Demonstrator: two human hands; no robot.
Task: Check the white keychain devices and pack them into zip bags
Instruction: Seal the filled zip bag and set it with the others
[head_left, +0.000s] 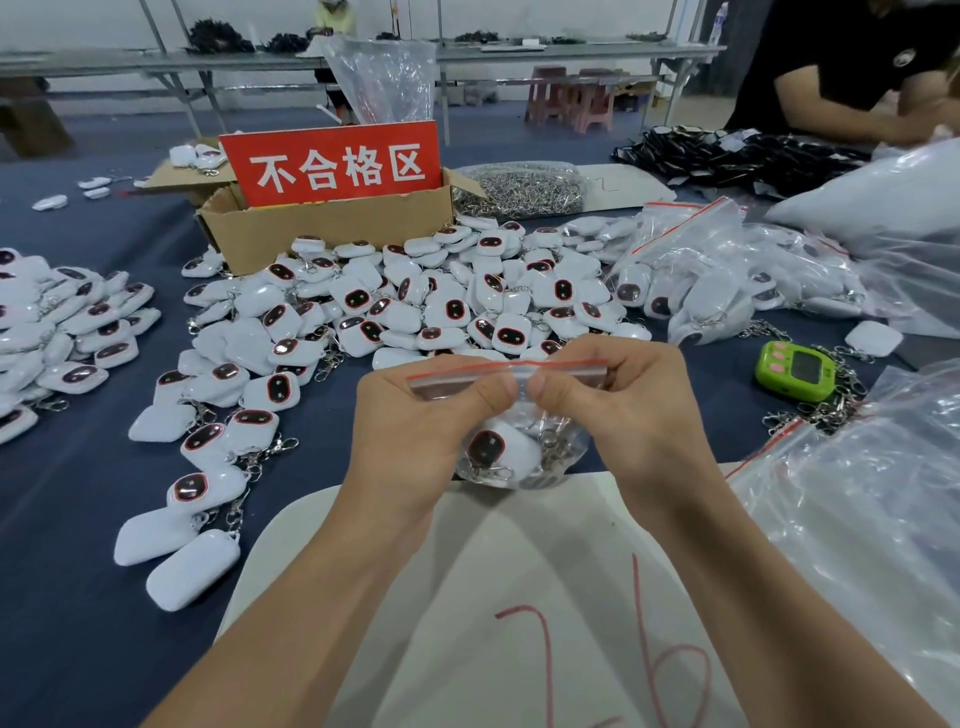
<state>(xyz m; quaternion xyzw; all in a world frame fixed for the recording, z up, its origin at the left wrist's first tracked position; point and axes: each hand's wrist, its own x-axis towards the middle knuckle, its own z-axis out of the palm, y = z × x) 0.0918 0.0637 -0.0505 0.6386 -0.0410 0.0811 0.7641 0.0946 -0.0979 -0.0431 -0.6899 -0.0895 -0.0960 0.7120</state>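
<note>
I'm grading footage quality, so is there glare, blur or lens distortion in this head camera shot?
Head view: even soft light, faint arm shadows on the white sheet; glare streaks on the zip bag between the left hand and right hand and on the big plastic bags at right; wide-angle bending bows the far tables; centre sharp, background softer.

A factory packing floor, this was: white keychain devices (457, 309) heaped across the bench (67, 519), a red-signed cardboard box (322, 234) at twelve o'clock, another worker (831, 52) at two.
</note>
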